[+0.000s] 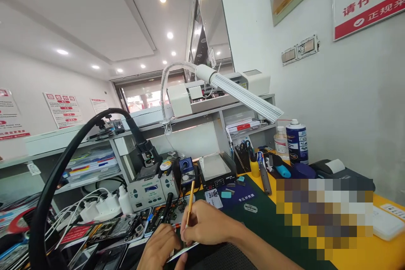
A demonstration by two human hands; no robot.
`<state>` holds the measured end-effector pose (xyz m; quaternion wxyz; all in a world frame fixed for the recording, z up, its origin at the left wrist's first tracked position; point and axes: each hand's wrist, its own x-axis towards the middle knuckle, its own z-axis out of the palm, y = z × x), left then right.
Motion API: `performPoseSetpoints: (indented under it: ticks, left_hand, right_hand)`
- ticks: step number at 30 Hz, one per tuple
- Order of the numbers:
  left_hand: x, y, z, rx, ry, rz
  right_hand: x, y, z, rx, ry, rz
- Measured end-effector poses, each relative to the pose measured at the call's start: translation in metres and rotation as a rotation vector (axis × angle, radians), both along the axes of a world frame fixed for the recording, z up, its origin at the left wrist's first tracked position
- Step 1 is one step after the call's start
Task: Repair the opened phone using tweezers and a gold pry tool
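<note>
Nearest the lens, low in the view, the left hand curls around the edge of a thin flat device, fingers closed on it and pinning it against the dark mat. Just to its right, touching it at the knuckles, the right hand is closed in a pen grip on a slim gold-coloured tool; the shaft rises up and slightly right from the fingers, while its lower tip meets the device between the two hands.

Directly beyond the left hand lie opened phones and circuit boards, with a black handpiece standing among them. Further out behind these sits a grey soldering station, and beside it, beyond the right hand, a small black hot plate. Left of the left hand, a thick black hose arches up and over toward the station, and white chargers cluster under it.

Beyond the right hand, on the mat, are a razor blade and small blue pieces. Further right stand a yellow bottle, a blue spray can and a clear bottle against the wall. Overhead, a white lamp reaches across the bench.
</note>
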<state>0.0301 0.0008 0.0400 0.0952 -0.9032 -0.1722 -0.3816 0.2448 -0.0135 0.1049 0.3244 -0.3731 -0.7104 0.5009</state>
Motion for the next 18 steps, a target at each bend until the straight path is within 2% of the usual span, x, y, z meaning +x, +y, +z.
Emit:
performPoseSetpoints:
  ticks: [6, 13, 18]
  left_hand:
    - [0.008, -0.004, 0.017, -0.051, 0.1, 0.025]
    - [0.011, -0.014, 0.033, -0.253, 0.177, 0.069]
    - [0.007, -0.017, 0.031, -0.388, 0.128, 0.047]
  right_hand:
    - [-0.001, 0.002, -0.004, 0.003, 0.019, -0.008]
    - [0.001, 0.002, -0.003, -0.009, 0.07, -0.02]
    - [0.002, -0.001, -0.001, -0.023, 0.085, -0.008]
